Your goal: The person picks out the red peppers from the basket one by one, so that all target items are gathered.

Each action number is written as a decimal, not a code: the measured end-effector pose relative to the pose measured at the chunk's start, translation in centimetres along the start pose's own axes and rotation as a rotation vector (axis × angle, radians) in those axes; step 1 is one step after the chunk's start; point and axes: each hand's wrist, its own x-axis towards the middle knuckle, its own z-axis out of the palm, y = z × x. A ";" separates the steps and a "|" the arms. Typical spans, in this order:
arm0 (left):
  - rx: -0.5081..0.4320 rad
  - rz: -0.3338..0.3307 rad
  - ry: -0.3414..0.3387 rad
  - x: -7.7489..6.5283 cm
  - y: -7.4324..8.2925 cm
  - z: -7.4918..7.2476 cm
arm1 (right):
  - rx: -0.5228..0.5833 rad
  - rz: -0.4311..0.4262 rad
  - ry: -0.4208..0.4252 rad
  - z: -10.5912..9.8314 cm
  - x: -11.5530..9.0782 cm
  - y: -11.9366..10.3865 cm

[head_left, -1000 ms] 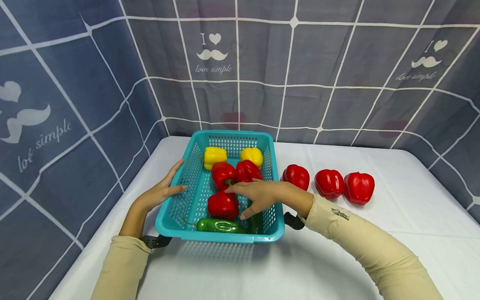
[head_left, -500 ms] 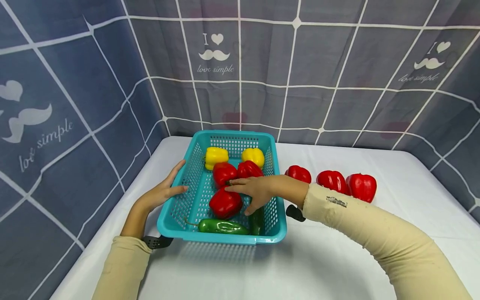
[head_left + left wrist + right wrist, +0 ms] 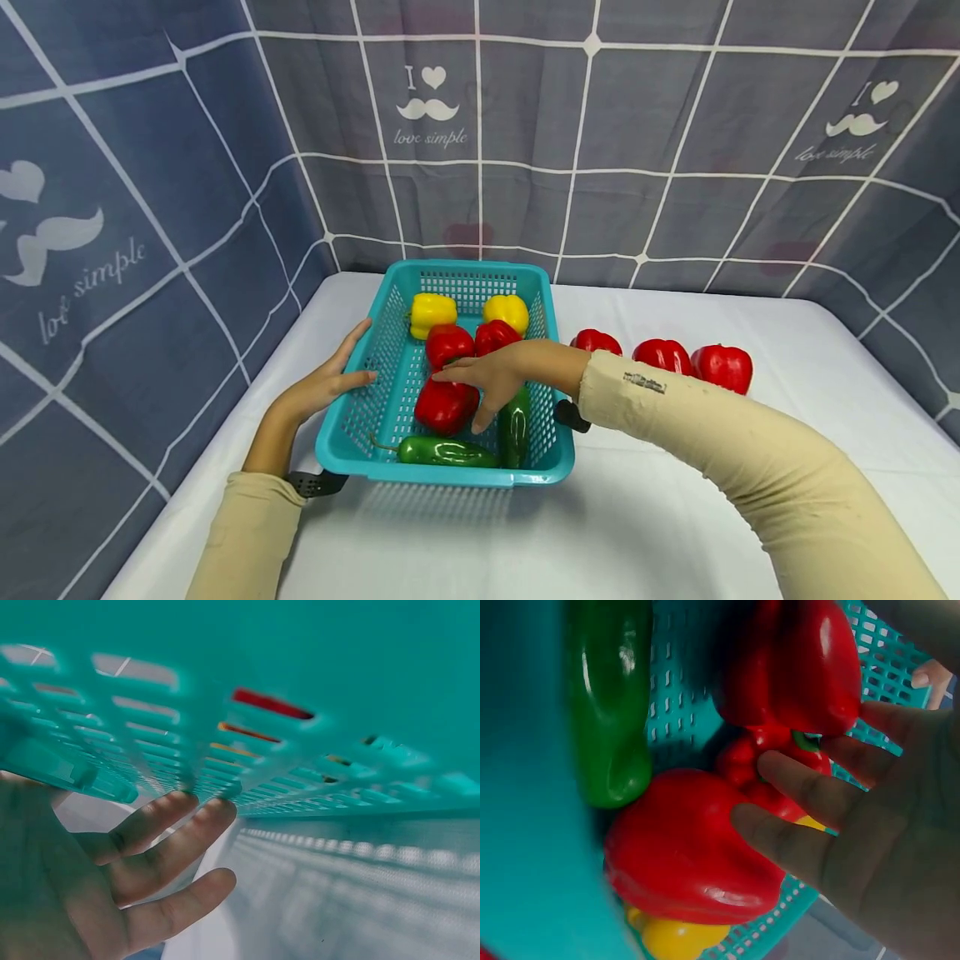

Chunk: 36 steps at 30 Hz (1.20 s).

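Observation:
A teal perforated basket point(image 3: 330, 442) stands on the table. Over its left rim lies the thumb of my left hand point(image 3: 322, 385); the straight fingers rest along the outer wall, as the left wrist view shows. My right hand point(image 3: 495, 379) reaches inside with spread, straight fingers, touching the front red bell pepper point(image 3: 444, 408). Its thumb is beside that pepper's right side. Just behind are two more red bell peppers point(image 3: 448, 343) point(image 3: 697, 847), partly covered by the hand in the head view. A dark green pepper point(image 3: 514, 429) stands upright against the right wall.
Along the basket's front lies a long green pepper point(image 3: 446, 452) with its stem to the left. Yellow bell peppers point(image 3: 432, 314) point(image 3: 507, 313) sit at the back. Right of the basket, red bell peppers point(image 3: 597, 341) point(image 3: 663, 355) point(image 3: 722, 367) lie on the white table point(image 3: 420, 542).
The front red pepper turned and shifted slightly right, then slightly left. My right hand moved left with it, uncovering more of the dark green pepper. The left hand stayed at the rim.

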 end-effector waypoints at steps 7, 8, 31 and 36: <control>-0.012 0.001 -0.001 0.2 -0.1 0.2 | -0.025 -0.038 -0.006 -0.3 1.6 -0.5; -0.013 0.002 -0.002 0.2 -0.1 0.3 | -0.026 -0.053 -0.001 -0.3 1.8 -0.5; 0.013 0.004 0.004 0.5 -0.3 0.1 | -0.008 -0.150 0.240 1.9 5.1 -1.0; 0.008 0.003 0.007 0.4 -0.4 0.1 | -0.019 -0.147 0.284 2.1 5.2 -1.4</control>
